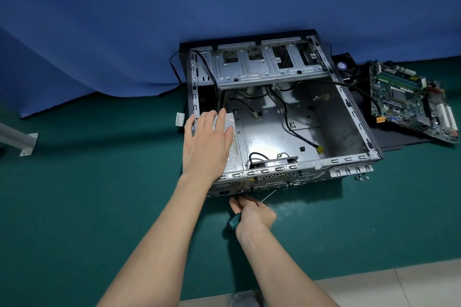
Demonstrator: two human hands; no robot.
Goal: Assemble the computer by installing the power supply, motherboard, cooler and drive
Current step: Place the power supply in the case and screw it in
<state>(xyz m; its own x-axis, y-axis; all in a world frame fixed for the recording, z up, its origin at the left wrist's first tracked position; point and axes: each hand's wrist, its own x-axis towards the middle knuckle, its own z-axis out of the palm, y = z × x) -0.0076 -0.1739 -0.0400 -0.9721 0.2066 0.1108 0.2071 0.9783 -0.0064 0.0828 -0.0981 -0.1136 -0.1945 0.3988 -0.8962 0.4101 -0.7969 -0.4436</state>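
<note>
From where I sit, this is the first of the four installs, and it isn't finished. At the left of the case, my left hand lies flat with fingers straight, pressing down on the PSU. The PSU sits in the near-left corner, and its socket face shows through the rear panel. Just below and right of that, my right hand is clamped round the teal handle of a screwdriver. Its thin shaft angles up toward the rear panel. I can't tell whether the tip is on a screw, so I judge the PSU to be placed but still being fastened.

Moving right, the case floor is bare metal, with loose black cables and a yellow-tipped plug trailing across it. No board is mounted. A small fan sits inside against the rear wall. The drive cage across the far side looks empty to me, and I see no drive anywhere.

A few screws lie on the green surface just outside the near-right corner. Beyond the far-right corner is a black fan with a round sticker, which I take to be the cooler. It is outside the case. Furthest right, the motherboard rests on a black panel, tilted and well apart from its place. So the board, cooler and drive are all left to do.
</note>
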